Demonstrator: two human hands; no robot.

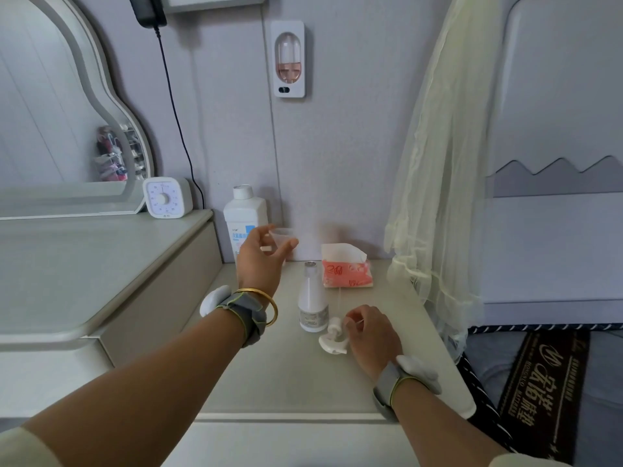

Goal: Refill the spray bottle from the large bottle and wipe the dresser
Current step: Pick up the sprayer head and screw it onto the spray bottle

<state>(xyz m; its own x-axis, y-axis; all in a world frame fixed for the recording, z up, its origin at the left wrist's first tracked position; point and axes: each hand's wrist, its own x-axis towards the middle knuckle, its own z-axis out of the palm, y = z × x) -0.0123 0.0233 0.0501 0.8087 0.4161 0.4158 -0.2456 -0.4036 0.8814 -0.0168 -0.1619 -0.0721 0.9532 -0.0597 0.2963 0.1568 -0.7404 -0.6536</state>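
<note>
Head view: the left grip (261,257) reaches forward to the rear of the desk (303,382), thumb and fingers curved round a small clear cup (284,240), which it holds just in front of the large bottle (244,221); the cup is blurred, so firmness of contact cannot be confirmed. Large bottle stands upright against the wall at the desk's back left corner, white cap in place, blue label partly hidden by the hand. Spray bottle (313,305) stands upright near the middle of the desk, neck open, with no head fitted. Spray head (332,342) lies on its side on the desk just beside the bottle's base, to the right. Right grip (372,333) rests over it, fingers curled and pinching the head at its collar end. Tissue pack (347,271), orange with a white sheet raised, lies behind the spray bottle near the wall. Both wrists carry grey straps; the left also bears a gold bangle (266,303). White timer (165,198) sits on the raised dresser top (84,264) at left, beside the mirror (67,112). Pale netting (435,163) hangs at the desk's right edge.
</note>
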